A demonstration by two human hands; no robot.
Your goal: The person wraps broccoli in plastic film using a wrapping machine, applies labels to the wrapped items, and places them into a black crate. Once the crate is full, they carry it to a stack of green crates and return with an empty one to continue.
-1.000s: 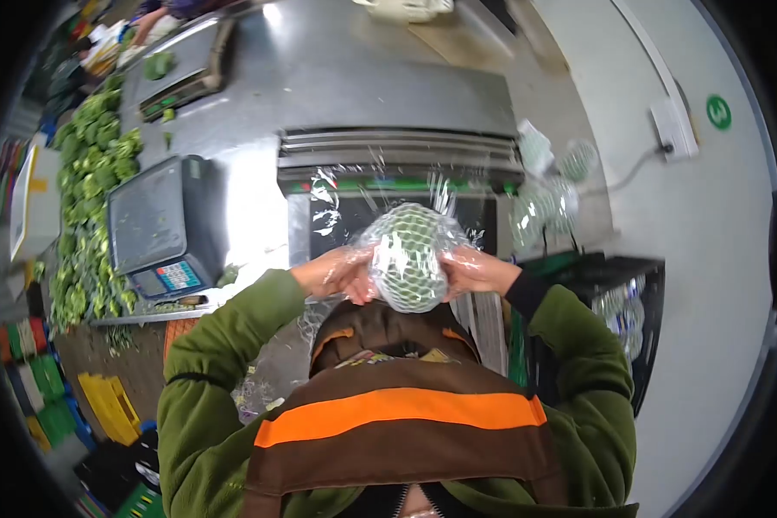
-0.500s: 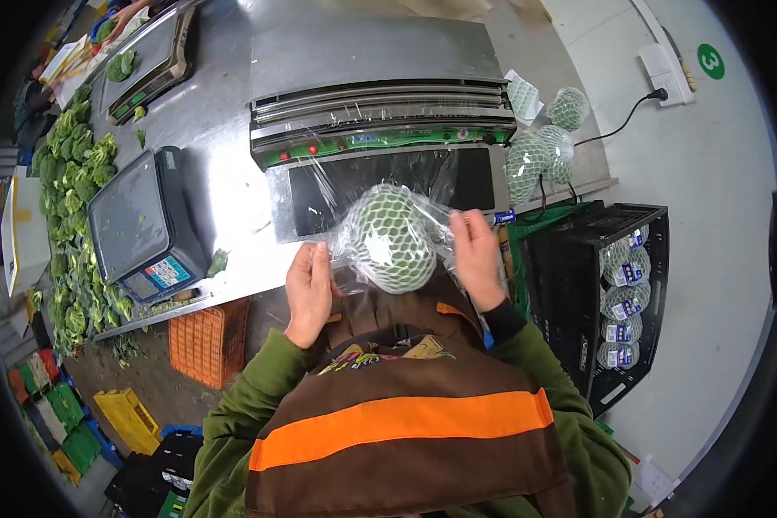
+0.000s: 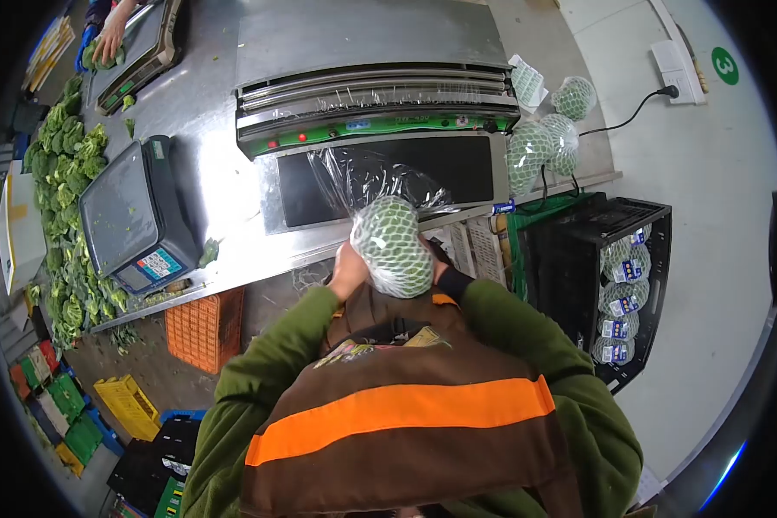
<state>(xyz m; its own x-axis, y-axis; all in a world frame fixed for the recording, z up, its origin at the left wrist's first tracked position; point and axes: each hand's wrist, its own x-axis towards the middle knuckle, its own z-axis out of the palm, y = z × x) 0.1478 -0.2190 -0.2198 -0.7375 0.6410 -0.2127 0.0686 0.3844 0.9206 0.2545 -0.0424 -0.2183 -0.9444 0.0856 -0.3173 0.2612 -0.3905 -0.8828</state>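
A round green piece of produce in a white foam net (image 3: 393,246) is held close to my apron, partly covered in clear film. My left hand (image 3: 348,269) cups its left side, the fingers hidden behind it. Around the right side lies my right hand (image 3: 436,259), mostly out of sight beneath the bundle and sleeve. From the bundle, crumpled cling film (image 3: 363,177) trails over the black plate (image 3: 298,186) of the wrapping machine (image 3: 375,121).
Several netted pieces (image 3: 531,155) sit right of the machine. A black crate (image 3: 656,285) holds labelled ones. On the left are a scale (image 3: 125,216), piled broccoli (image 3: 69,164) and an orange crate (image 3: 203,332). Another person's hand (image 3: 112,34) touches broccoli on a far scale.
My hands have moved inward from the stretched film edges to the sides of the netted produce, gathering film beneath it. A person's hand now reaches the broccoli on the far scale.
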